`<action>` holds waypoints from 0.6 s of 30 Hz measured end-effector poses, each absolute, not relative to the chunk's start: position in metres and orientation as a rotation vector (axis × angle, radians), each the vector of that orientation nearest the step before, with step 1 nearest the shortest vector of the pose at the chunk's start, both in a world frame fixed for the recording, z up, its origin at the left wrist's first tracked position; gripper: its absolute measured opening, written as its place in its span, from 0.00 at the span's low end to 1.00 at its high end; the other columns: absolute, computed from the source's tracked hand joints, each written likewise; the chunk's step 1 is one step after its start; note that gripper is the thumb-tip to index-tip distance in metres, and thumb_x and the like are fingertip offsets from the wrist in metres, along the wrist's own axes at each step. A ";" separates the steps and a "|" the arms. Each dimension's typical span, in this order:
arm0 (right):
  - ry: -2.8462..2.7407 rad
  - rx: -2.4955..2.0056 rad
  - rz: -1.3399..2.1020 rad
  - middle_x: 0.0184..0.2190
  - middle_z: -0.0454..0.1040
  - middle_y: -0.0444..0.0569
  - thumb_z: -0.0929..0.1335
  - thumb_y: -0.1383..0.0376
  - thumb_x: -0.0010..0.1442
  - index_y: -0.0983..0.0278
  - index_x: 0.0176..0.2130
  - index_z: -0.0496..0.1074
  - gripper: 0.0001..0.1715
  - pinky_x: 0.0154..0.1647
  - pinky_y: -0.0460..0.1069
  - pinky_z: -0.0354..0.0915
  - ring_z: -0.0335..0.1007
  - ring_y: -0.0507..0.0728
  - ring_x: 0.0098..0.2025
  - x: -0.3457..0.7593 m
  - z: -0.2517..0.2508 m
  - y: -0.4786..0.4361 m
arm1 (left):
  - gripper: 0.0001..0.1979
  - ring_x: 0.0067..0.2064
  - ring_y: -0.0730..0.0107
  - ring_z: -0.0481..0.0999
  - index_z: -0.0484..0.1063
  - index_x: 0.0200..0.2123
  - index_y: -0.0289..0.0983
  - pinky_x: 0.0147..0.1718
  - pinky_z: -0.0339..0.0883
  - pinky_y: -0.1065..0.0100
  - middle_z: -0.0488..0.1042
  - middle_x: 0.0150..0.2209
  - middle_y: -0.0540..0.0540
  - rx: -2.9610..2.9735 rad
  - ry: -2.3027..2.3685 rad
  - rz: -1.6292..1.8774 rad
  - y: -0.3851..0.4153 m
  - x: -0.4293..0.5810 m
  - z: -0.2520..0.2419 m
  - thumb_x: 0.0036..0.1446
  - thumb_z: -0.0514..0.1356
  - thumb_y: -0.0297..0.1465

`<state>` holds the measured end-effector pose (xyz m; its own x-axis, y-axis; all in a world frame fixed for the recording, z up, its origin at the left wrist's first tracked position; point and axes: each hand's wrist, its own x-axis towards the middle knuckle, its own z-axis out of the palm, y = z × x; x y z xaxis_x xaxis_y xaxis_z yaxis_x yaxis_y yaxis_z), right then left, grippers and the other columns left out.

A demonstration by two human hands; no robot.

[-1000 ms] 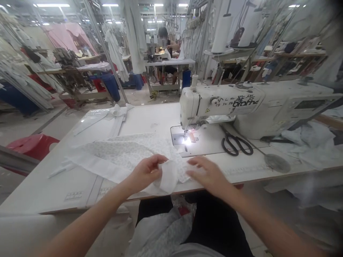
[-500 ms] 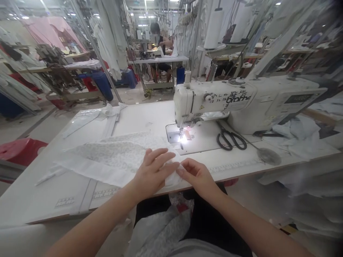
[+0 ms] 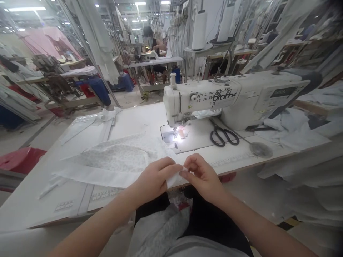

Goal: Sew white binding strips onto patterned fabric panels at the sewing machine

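A white patterned fabric piece (image 3: 115,157) with a plain white band along its near edge lies on the sewing table (image 3: 139,119). My left hand (image 3: 158,175) is closed on the fabric near the table's front edge. Just right of it, my right hand (image 3: 202,175) pinches the fabric's right end between thumb and fingers, the two hands' fingertips almost meeting. Beyond the hands stands a white sewing machine (image 3: 203,103), its lamp lighting the needle area. No fabric lies under the needle.
Black-handled scissors (image 3: 223,137) rest on the table right of the needle. A round mesh-like disc (image 3: 261,150) lies near the front edge. Crumpled white cloth (image 3: 292,130) is heaped at the right. Thread cones (image 3: 199,30) stand behind the machine. A person (image 3: 155,46) sits at another machine farther back.
My left hand's fingers, spread before, have curled down onto the fabric. The fabric end has come nearer the front edge between both hands. The view has shifted slightly.
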<state>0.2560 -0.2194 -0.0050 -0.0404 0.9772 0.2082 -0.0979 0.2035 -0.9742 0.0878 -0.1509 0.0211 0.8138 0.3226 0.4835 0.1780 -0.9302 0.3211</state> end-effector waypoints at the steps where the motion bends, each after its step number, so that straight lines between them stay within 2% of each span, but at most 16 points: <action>1: -1.307 -0.987 1.095 0.26 0.64 0.39 0.66 0.65 0.59 0.60 0.36 0.61 0.07 0.30 0.45 0.57 0.60 0.50 0.28 0.258 -0.005 -0.221 | 0.13 0.32 0.72 0.70 0.66 0.43 0.37 0.27 0.64 0.73 0.68 0.34 0.45 2.707 0.412 0.775 -0.152 0.089 0.021 0.57 0.49 0.22; 5: -1.389 -1.117 0.981 0.28 0.70 0.41 0.66 0.66 0.59 0.60 0.38 0.64 0.05 0.32 0.46 0.60 0.65 0.52 0.31 0.265 0.005 -0.227 | 0.09 0.30 0.74 0.68 0.67 0.40 0.37 0.26 0.61 0.74 0.68 0.32 0.47 2.594 0.539 0.750 -0.158 0.092 0.028 0.56 0.52 0.24; 8: -1.414 -1.111 0.986 0.27 0.70 0.43 0.68 0.65 0.57 0.62 0.32 0.69 0.02 0.33 0.47 0.61 0.66 0.52 0.30 0.270 0.022 -0.232 | 0.07 0.28 0.76 0.66 0.68 0.36 0.36 0.25 0.58 0.75 0.68 0.28 0.49 2.379 0.627 0.760 -0.177 0.092 0.044 0.54 0.54 0.22; 11: -1.374 -0.792 1.355 0.24 0.68 0.43 0.72 0.65 0.51 0.64 0.27 0.69 0.07 0.31 0.47 0.61 0.63 0.51 0.28 0.270 0.036 -0.237 | 0.02 0.24 0.80 0.63 0.66 0.33 0.37 0.22 0.57 0.78 0.67 0.25 0.52 1.854 0.534 0.661 -0.207 0.091 0.058 0.55 0.57 0.25; 14: -1.247 -0.521 1.741 0.23 0.66 0.40 0.76 0.66 0.43 0.64 0.24 0.65 0.16 0.27 0.45 0.60 0.62 0.49 0.26 0.265 0.030 -0.233 | 0.04 0.22 0.82 0.60 0.67 0.36 0.39 0.19 0.56 0.80 0.65 0.27 0.52 1.402 0.387 0.621 -0.230 0.093 0.054 0.55 0.58 0.30; 16: -1.191 -0.541 1.881 0.21 0.65 0.38 0.76 0.66 0.40 0.64 0.24 0.63 0.19 0.24 0.43 0.58 0.60 0.47 0.23 0.262 0.016 -0.227 | 0.05 0.23 0.82 0.61 0.68 0.36 0.39 0.20 0.57 0.79 0.66 0.28 0.51 1.314 0.439 0.648 -0.235 0.093 0.041 0.55 0.58 0.31; 18: -1.191 -0.686 1.871 0.21 0.65 0.38 0.75 0.66 0.41 0.65 0.25 0.64 0.16 0.24 0.42 0.57 0.60 0.47 0.23 0.260 0.003 -0.225 | 0.05 0.24 0.79 0.64 0.69 0.34 0.37 0.21 0.59 0.78 0.68 0.28 0.50 1.364 0.588 0.675 -0.233 0.089 0.027 0.55 0.57 0.31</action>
